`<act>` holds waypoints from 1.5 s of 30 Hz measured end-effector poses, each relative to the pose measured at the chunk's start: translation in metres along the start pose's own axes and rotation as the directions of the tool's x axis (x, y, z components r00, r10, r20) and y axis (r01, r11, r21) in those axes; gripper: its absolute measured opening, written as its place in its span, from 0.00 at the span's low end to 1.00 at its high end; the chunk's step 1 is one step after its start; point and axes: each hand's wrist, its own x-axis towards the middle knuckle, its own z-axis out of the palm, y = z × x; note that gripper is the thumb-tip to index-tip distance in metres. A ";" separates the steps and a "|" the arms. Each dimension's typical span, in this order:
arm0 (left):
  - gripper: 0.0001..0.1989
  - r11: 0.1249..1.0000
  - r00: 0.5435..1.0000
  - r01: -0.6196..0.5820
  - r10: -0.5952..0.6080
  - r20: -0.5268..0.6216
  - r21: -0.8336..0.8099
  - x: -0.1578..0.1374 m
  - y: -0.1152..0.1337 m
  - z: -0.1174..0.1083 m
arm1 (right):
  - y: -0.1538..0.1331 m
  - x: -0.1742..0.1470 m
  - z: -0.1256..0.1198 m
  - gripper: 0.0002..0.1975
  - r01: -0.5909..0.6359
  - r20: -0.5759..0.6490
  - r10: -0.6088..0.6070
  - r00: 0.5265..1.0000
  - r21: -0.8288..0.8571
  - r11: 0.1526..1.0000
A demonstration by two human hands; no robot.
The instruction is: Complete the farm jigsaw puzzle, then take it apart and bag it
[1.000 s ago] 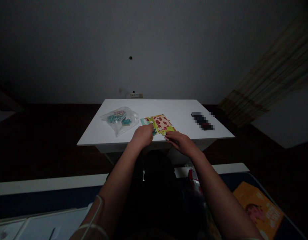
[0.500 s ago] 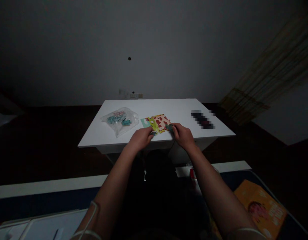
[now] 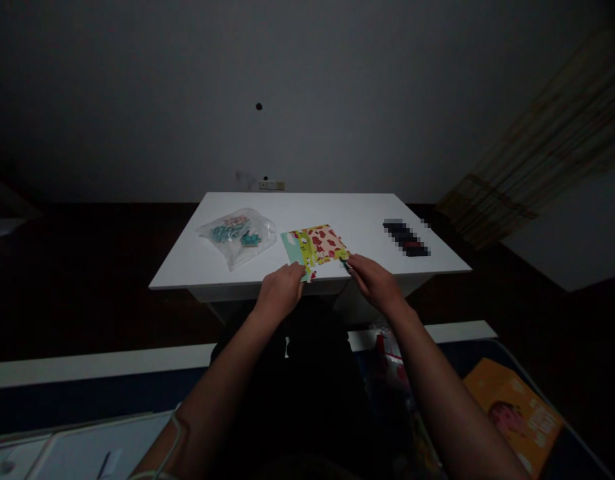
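Note:
A partly joined jigsaw puzzle with a giraffe-like pattern in pink, red, yellow and pale green lies near the front edge of the white table. At its lower left corner, my left hand is closed, its fingers pressed on a puzzle piece at the table edge. My right hand pinches a small dark-and-yellow puzzle piece by the lower right corner. Between the hands, white tabletop shows along the puzzle's lower side. To the left, a clear plastic bag holds several teal puzzle pieces.
A pixelated dark object rests on the right part of the white table. Below, an orange box lies at the lower right, beside my right forearm. White flat objects are at the lower left. A wall with a socket stands behind.
Both hands have moved slightly towards me and apart, the right one to the right. More of the puzzle's lower left part is uncovered. The view has tilted a little.

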 end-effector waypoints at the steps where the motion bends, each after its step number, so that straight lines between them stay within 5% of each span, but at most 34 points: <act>1: 0.12 1.000 1.000 0.004 -0.004 -0.002 0.007 -0.001 0.001 0.001 | -0.001 -0.002 0.001 0.17 0.010 0.013 -0.010 1.000 -0.001 1.000; 22: 0.18 0.974 0.970 0.215 -0.221 -0.102 -0.066 0.010 0.005 -0.003 | 0.011 0.004 -0.015 0.15 0.055 0.117 -0.056 0.992 0.011 0.998; 27: 0.20 0.992 0.979 -0.014 -0.012 -0.202 -0.128 0.020 -0.008 0.000 | 0.009 0.014 -0.011 0.14 -0.078 0.020 0.079 0.997 -0.041 0.996; 31: 0.19 0.989 0.985 -0.136 0.128 -0.112 -0.064 0.024 -0.005 0.006 | 0.001 0.025 -0.009 0.15 -0.206 -0.105 0.199 0.974 -0.058 0.977; 35: 0.20 0.984 0.984 -0.172 0.169 -0.061 -0.044 0.020 -0.004 0.007 | -0.010 0.034 -0.009 0.14 -0.210 -0.226 0.208 0.952 0.016 0.978; 45: 0.24 0.964 0.972 -0.228 0.232 0.019 -0.141 0.013 -0.019 0.009 | -0.030 0.052 0.020 0.16 -0.092 -0.061 0.098 0.993 0.091 0.992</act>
